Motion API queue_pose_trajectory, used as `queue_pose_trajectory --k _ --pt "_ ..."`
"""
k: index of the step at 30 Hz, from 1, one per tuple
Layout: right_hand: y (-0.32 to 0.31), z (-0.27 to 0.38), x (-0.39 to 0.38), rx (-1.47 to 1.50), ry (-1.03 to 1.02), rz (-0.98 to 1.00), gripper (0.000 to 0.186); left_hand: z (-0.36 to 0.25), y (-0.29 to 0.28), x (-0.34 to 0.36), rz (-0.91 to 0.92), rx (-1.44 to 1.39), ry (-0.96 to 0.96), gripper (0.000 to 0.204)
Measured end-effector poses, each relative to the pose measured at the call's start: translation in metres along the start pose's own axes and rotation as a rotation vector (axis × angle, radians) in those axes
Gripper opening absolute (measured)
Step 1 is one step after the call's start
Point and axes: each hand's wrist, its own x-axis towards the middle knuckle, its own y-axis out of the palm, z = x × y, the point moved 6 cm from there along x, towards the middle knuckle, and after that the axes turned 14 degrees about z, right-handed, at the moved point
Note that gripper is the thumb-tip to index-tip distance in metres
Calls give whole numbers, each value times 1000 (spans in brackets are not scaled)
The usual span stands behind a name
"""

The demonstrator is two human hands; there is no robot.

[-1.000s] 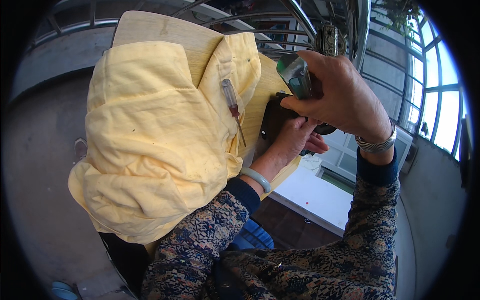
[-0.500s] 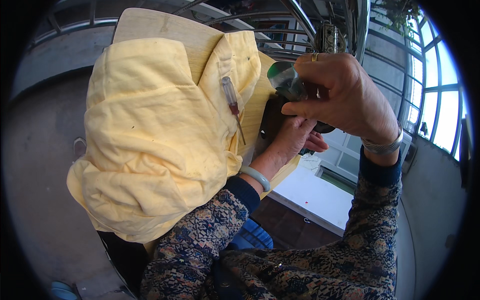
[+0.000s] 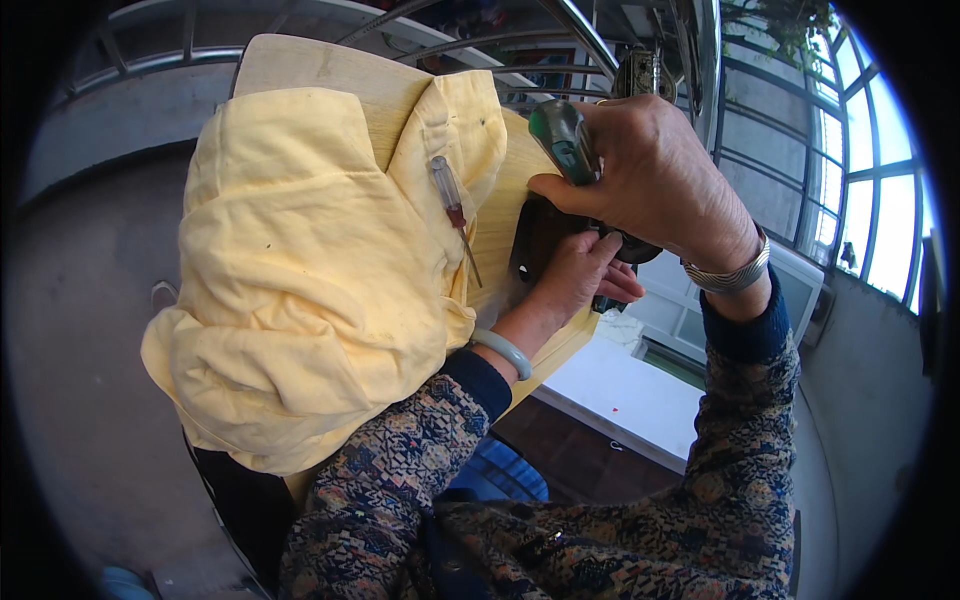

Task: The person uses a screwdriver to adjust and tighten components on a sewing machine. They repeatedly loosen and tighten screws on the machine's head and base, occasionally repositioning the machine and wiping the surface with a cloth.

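Two-handed hold at the right side of a wooden worktop (image 3: pixel 300 62). The right hand (image 3: pixel 655 178) has its fingers clamped on a green-handled tool (image 3: pixel 566 142), whose translucent butt leans up toward the far left; its lower end is hidden by the hand. Gripped from above with the wrist bent over, the handle probably gets firm control, the palm lying clear of the work below.

The left hand (image 3: pixel 572 278) reaches in beneath, at a dark metal part (image 3: pixel 540 238) on the far right of the worktop. Its thumb and forefinger meet at the part's near right side, while the other fingers extend to the right; whether they pinch something small or merely rest there, one cannot tell. The low position suggests steadying or locating, and it leaves the space above to the right hand.

Left of the part, a yellow cloth (image 3: pixel 310 255) lies bunched over much of the worktop, its folds hanging past the near left edge. On its right-hand fold rests a screwdriver (image 3: pixel 450 195) with a clear and red handle, shaft pointing near and right, touched by neither hand. The soft fold likely checks rolling and keeps the screwdriver within easy reach.
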Motion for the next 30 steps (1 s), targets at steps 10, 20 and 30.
queue_pose_trajectory --k 10,20,30 --pt "5 2 9 -70 76 97 29 -8 3 1 -42 233 -127 65" --pt "2 6 -7 -77 60 41 36 -89 67 -42 214 1230 -813 43" --pt "-6 -2 -4 -107 63 -61 41 -147 74 -47 -198 1971 -401 45"
